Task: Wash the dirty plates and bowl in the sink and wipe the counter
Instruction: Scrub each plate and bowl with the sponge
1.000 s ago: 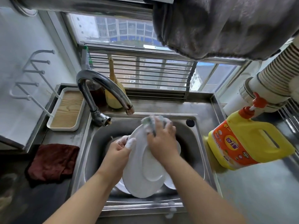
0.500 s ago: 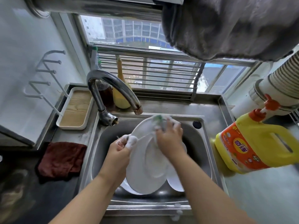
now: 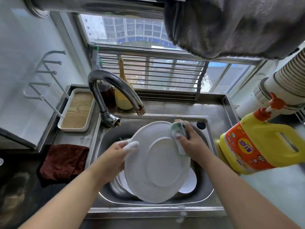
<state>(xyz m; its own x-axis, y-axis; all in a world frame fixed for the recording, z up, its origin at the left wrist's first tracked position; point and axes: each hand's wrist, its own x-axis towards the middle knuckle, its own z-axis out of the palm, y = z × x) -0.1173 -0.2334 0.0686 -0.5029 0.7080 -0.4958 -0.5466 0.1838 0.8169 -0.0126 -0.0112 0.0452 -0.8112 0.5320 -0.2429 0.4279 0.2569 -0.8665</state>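
Step in hand: scrubbing. Left hand (image 3: 115, 156) grips the rim of the large white ceramic plate (image 3: 156, 164), tilted over the steel sink (image 3: 209, 187). Right hand (image 3: 191, 142) clasps a soapy green sponge (image 3: 177, 138) against its upper right rim. Next, likely: rinsing under the curved chrome tap (image 3: 115, 86); more white dishes (image 3: 189, 180) wait beneath.

Barred window (image 3: 148, 75), perhaps daylit

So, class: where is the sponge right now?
In the head view, the sponge is in the right hand, pressed on the right rim of the plate held over the sink.
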